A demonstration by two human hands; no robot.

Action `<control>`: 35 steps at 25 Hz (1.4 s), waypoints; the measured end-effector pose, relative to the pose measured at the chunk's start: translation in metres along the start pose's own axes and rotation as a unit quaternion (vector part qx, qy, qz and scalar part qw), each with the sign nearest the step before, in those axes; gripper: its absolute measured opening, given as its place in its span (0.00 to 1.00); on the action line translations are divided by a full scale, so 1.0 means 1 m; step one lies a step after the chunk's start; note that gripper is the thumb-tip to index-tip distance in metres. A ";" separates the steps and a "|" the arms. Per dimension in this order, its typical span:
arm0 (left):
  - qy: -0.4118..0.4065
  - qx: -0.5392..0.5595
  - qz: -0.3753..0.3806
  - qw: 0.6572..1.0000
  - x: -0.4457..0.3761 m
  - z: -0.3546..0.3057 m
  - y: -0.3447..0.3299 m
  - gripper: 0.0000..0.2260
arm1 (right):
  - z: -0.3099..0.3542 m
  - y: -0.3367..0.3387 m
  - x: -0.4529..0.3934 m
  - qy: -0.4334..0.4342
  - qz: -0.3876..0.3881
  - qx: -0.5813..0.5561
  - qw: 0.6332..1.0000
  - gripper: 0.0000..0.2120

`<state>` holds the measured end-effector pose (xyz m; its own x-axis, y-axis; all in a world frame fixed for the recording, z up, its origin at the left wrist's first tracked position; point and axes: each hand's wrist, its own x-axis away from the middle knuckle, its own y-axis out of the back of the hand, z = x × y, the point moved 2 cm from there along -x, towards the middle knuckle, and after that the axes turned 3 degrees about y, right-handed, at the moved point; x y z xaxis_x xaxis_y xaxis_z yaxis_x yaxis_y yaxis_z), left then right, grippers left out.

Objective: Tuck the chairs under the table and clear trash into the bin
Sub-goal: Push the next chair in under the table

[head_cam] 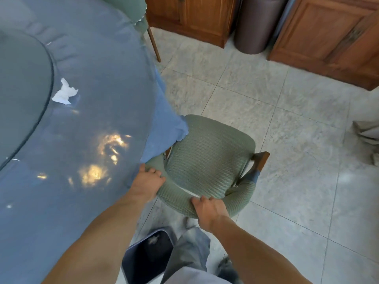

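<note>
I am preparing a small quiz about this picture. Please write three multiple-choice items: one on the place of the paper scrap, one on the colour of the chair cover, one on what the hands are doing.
1. Where is the paper scrap?
A. on the floor
B. on the table
C. on the chair seat

2. What colour is the chair cover?
A. red
B. black
C. green

3. What are the hands doing?
A. both grip the chair back
B. both hang free
C. one holds the scrap

Key: 1 B, it lies on the table top. 2 C, the knit cover is pale green. 3 A, the left hand and right hand close on the backrest.
</note>
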<state>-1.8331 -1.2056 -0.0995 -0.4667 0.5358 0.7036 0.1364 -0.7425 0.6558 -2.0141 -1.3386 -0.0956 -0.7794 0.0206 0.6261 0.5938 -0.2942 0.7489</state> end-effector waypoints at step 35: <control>-0.007 0.247 0.040 0.968 -0.274 -0.265 0.378 0.25 | -0.581 0.248 -0.103 0.162 0.045 0.288 0.943 0.21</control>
<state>-1.8850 -1.7395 -0.1167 -0.4259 0.4934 0.7584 0.5734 -0.5011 0.6481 -1.9027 -1.9690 -0.1003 -0.6858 -0.3000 0.6631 0.5974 0.2884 0.7483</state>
